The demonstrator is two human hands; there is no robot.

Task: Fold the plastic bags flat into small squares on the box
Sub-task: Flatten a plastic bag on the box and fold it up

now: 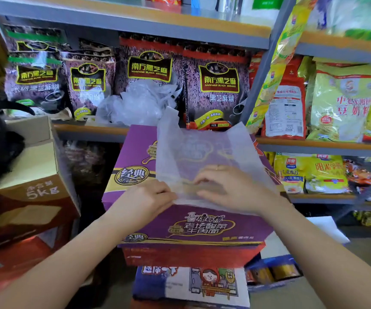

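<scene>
A thin translucent white plastic bag (204, 152) lies flat on the purple cardboard box (180, 226); my left hand (144, 197) pinches its near edge, my right hand (229, 188) presses it with loosely bent fingers.

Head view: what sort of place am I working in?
Likely a grocery shop or stockroom: grey metal shelves hold purple black-sesame packets and yellow food bags, with stacked cartons like the purple noodle box.

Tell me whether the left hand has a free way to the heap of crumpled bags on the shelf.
Probably yes. The left hand only pinches the flat bag's near edge, and nothing stands between it and the heap of crumpled bags beyond the purple box. It must let go first.
</scene>
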